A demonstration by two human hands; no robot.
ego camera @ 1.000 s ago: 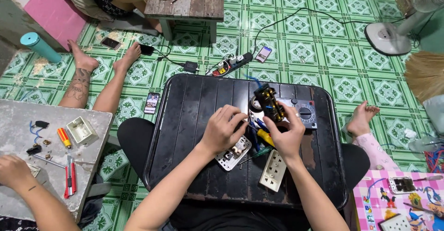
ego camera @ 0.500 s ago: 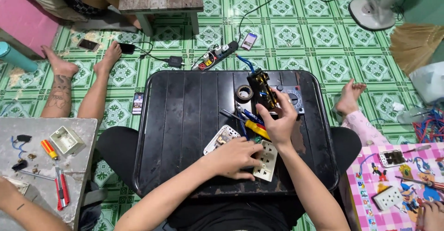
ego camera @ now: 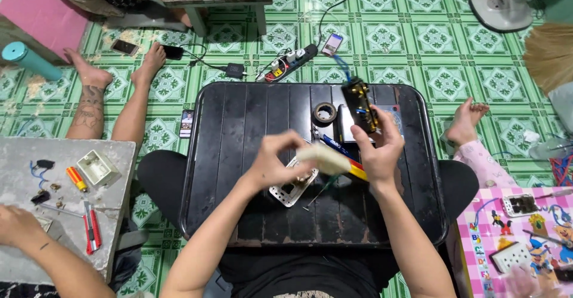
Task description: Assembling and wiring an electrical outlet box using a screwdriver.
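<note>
On the black table (ego camera: pixel 239 173), right in front of the person, both hands are busy. The left hand (ego camera: pixel 271 164) is lifted a little above the table, and its grip is closed on a cream socket plate (ego camera: pixel 322 158). The plate looks blurry, so it is hard to tell just how it is tilted. The right hand (ego camera: pixel 379 152) is raised near the far side of the table. Its grip is closed on a black and yellow wired part (ego camera: pixel 358 102), which stands up from the fingers with a blue wire at the top.

Under the left hand lies a white switch frame (ego camera: pixel 290 189), flat on the table. A roll of black tape (ego camera: pixel 325 113) sits just beside the wired part. A red and yellow tool (ego camera: pixel 357 170) lies under the right hand.

To do this well, I think the hands should go slow and hold both pieces steady. Hold the cream plate by its edges. Keep the blue wire out of the way so it does not get pinched. It may also help to keep the pieces low over the table, so a dropped piece lands there and not on the green tile floor (ego camera: pixel 465 53).
</note>
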